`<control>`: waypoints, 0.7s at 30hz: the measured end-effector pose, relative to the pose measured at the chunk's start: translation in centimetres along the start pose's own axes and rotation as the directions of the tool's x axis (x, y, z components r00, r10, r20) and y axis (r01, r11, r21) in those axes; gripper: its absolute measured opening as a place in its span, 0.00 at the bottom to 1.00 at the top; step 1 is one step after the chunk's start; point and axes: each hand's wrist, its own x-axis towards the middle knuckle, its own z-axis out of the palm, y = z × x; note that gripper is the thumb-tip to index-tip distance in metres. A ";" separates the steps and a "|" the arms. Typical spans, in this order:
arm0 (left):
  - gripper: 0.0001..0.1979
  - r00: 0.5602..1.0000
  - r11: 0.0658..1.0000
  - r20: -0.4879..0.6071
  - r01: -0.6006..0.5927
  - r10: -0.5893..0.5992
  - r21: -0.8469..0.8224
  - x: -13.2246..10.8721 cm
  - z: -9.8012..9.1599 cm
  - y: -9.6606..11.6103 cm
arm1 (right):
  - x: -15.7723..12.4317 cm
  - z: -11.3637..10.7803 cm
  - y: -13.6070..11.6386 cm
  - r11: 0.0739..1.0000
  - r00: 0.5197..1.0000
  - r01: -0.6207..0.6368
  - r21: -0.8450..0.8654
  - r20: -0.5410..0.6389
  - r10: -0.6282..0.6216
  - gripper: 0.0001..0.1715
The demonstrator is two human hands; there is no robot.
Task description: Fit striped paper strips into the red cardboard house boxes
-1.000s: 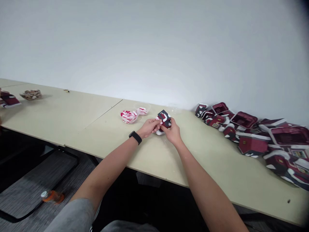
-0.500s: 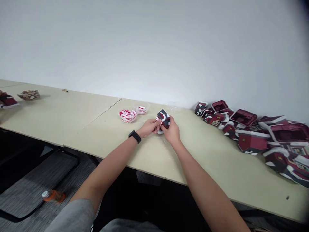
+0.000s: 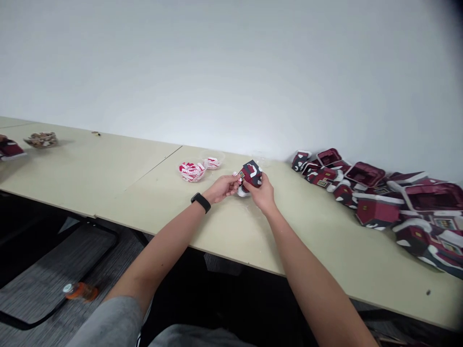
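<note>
Both my left hand [image 3: 224, 189] and my right hand [image 3: 262, 192] grip a small dark red paper house [image 3: 251, 174] with white snow trim, held just above the tabletop. My left hand pinches its left side, and my right hand wraps its lower right side. A white paper part [image 3: 243, 192] shows under the house, partly hidden by my fingers. Close behind my left hand, a clear bowl [image 3: 191, 171] holds red-and-white paper strips, and a smaller clear dish [image 3: 212, 164] holds more.
A large heap of dark red paper houses [image 3: 376, 202] lies along the wall on the right of the beige table [image 3: 231, 236]. At the far left are another red house [image 3: 10, 149] and a dish of brown pieces [image 3: 41, 140]. An orange bottle [image 3: 81, 291] lies on the floor.
The paper house has turned in my hands, now showing more of its red side and a small window. My hands have shifted slightly to the right.
</note>
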 end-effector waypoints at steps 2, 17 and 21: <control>0.17 0.999 1.000 0.029 0.027 -0.027 -0.006 0.0 0.0 -0.1 | -0.1 0.0 0.0 1.000 1.000 0.014 -0.014 0.006 -0.014 0.30; 0.20 0.999 1.000 0.046 -0.001 0.000 0.018 0.0 0.1 -0.4 | -0.6 0.1 -0.3 0.980 0.986 0.162 -0.117 0.057 -0.156 0.39; 0.20 0.999 1.000 0.033 0.012 -0.012 -0.006 0.0 0.0 -0.4 | -0.6 -0.1 -0.6 0.974 0.982 0.188 -0.127 0.056 -0.182 0.38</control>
